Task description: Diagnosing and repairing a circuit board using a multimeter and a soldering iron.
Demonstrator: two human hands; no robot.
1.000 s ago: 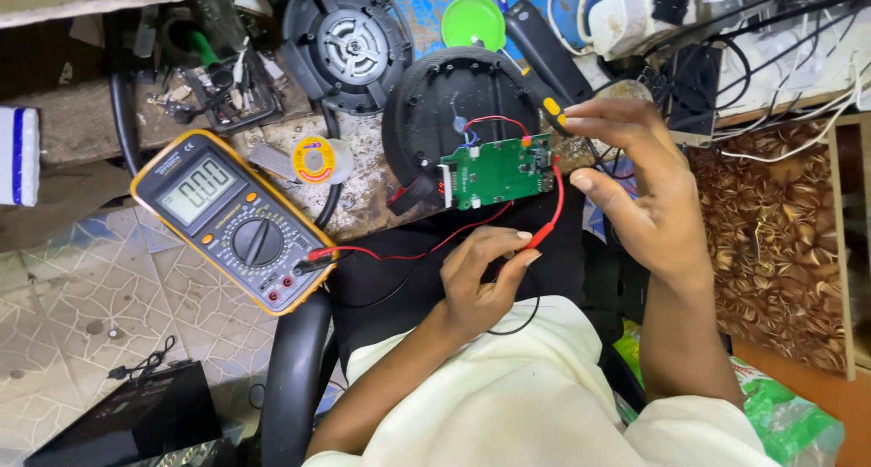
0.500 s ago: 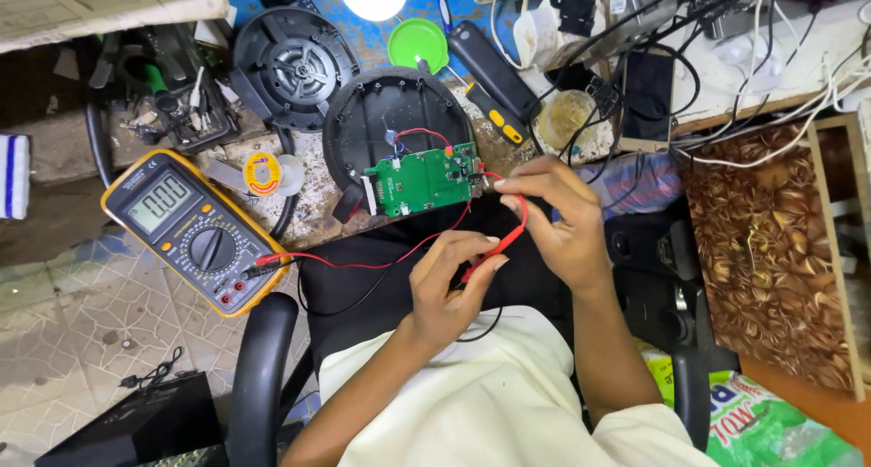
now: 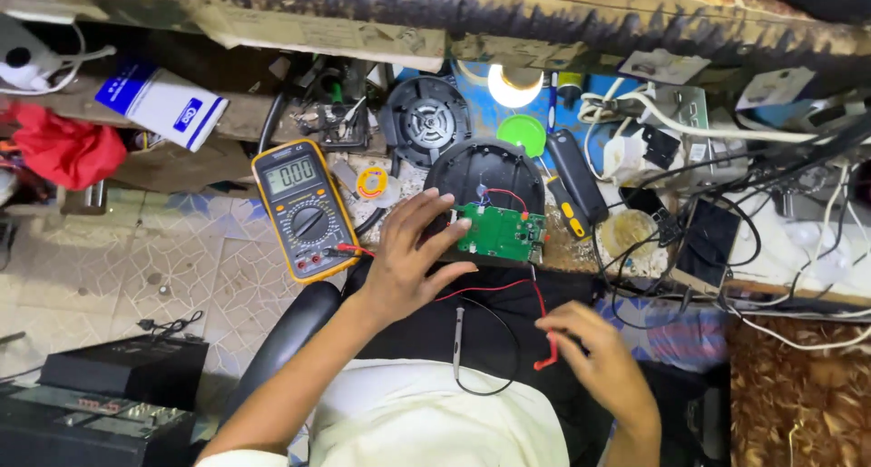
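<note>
A green circuit board [image 3: 499,233] lies on a round black housing [image 3: 485,172] at the bench edge. My left hand [image 3: 408,260] reaches up to it, fingers spread, fingertips resting on the housing by the board's left edge. My right hand [image 3: 603,369] is lower, over my lap, pinching the red probe [image 3: 547,349], whose red lead runs up toward the board. The black probe [image 3: 456,329] lies loose on my dark lap. The yellow-edged multimeter [image 3: 304,208] sits to the left with its leads plugged in.
Behind the board are a solder reel [image 3: 372,184], a round grille part [image 3: 425,120], a lit bulb [image 3: 514,84] and a green lid [image 3: 521,133]. Tangled cables and adapters [image 3: 689,186] crowd the right. A black box [image 3: 118,394] stands on the floor, with a chair armrest [image 3: 290,331] beside me.
My left hand has let go of the black probe and moved up onto the housing. My right hand has dropped from the board toward my lap with the red probe.
</note>
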